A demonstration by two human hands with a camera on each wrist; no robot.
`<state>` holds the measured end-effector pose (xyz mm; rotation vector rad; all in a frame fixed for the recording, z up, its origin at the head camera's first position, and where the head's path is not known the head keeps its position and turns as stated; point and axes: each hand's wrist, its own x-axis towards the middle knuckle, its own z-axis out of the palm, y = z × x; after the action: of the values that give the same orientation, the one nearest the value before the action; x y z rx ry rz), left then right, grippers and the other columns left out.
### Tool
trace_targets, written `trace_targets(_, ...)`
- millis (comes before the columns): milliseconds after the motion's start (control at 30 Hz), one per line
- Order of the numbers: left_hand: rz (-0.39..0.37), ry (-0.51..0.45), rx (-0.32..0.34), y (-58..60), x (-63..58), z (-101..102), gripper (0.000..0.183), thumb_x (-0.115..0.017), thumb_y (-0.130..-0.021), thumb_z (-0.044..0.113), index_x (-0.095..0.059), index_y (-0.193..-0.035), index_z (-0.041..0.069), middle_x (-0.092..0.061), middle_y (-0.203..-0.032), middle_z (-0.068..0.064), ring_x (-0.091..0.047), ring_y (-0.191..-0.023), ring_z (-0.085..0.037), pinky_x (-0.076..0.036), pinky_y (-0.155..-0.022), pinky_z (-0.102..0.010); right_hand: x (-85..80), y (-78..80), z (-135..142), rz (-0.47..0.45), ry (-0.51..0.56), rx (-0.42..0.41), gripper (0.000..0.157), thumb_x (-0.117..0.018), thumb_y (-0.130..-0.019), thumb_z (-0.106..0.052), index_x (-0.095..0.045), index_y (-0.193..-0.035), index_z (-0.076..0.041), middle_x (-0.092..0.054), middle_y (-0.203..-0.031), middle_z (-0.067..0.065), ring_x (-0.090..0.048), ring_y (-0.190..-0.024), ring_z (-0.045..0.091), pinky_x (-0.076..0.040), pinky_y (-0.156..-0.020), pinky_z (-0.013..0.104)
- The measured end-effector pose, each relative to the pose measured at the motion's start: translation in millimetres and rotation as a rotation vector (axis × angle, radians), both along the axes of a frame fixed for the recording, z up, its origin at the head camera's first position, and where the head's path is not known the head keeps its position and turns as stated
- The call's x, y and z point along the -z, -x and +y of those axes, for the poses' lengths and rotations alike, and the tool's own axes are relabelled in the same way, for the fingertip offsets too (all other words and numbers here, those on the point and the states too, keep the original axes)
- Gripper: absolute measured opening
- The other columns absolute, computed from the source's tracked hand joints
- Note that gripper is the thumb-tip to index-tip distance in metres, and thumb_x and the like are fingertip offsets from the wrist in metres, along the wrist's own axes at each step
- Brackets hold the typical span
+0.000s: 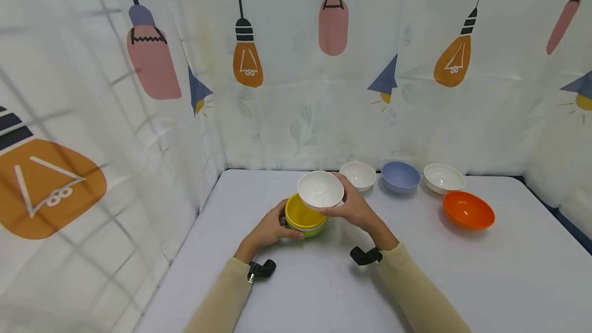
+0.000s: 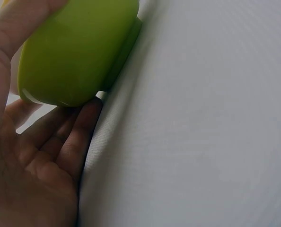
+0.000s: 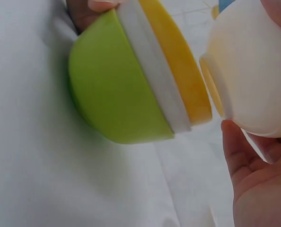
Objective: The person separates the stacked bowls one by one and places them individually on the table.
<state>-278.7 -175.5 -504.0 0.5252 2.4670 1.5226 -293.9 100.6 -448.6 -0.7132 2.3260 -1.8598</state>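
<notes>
A stack of nested bowls stands on the table: a green bowl at the bottom, a white one inside it, and a yellow bowl on top. My left hand holds this stack from the left, thumb on the near side and fingers round the far side. In the left wrist view the thumb and fingers touch the green bowl. My right hand grips a white bowl by its side, raised just above the yellow bowl. The right wrist view shows a narrow gap between its foot and the yellow rim.
Along the table's back edge stand a white bowl, a blue bowl and another white bowl. An orange bowl sits nearer, on the right. A patterned curtain hangs behind the white table.
</notes>
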Motion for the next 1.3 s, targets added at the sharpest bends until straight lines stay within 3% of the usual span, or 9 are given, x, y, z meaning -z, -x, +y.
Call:
trace_targets(500, -0.001, 0.008, -0.005, 0.5, 0.6, 1, 0.102, -0.094, -0.072, 0.037, -0.037, -0.156, 0.029, -0.05, -0.154, 0.005, -0.052, -0.14, -0.025, -0.041, -0.119, -0.049, -7.7, 3.6, 16, -0.01, 0.016, -0.009, 0.101, -0.09, -0.078, -0.012, -0.03, -0.159, -0.018, -0.041, -0.156, 0.009, -0.051, -0.134, 0.034, -0.046, -0.114, 0.05)
trace_targets(900, 0.001, -0.009, -0.003, 2.2, 1.7, 1, 0.099, -0.095, -0.072, 0.032, -0.04, -0.154, 0.029, -0.051, -0.153, 0.005, -0.053, -0.14, -0.024, -0.042, -0.119, -0.047, -12.5, 7.2, 32, -0.01, -0.026, 0.038, 0.109, -0.091, -0.077, -0.015, -0.023, -0.162, -0.014, -0.038, -0.158, 0.011, -0.052, -0.133, 0.036, -0.048, -0.112, 0.049)
trace_targets(1100, 0.002, -0.014, -0.009, 1.3, 0.7, 2, 0.1, -0.095, -0.071, 0.032, -0.04, -0.154, 0.028, -0.05, -0.154, 0.005, -0.051, -0.142, -0.024, -0.041, -0.119, -0.046, -17.7, 5.3, 41, -0.02, -0.072, 0.073, 0.109, -0.092, -0.076, -0.019, -0.025, -0.161, -0.019, -0.037, -0.159, 0.01, -0.052, -0.133, 0.037, -0.048, -0.111, 0.053)
trace_targets(1300, 0.002, -0.027, -0.008, 2.2, 2.3, 2, 0.101, -0.096, -0.071, 0.03, -0.039, -0.154, 0.028, -0.051, -0.153, 0.005, -0.052, -0.141, -0.024, -0.042, -0.119, -0.044, -18.4, 2.2, 51, -0.006, -0.083, 0.077, 0.106, -0.092, -0.076, -0.019, -0.028, -0.16, -0.023, -0.037, -0.158, 0.007, -0.052, -0.131, 0.035, -0.049, -0.11, 0.05)
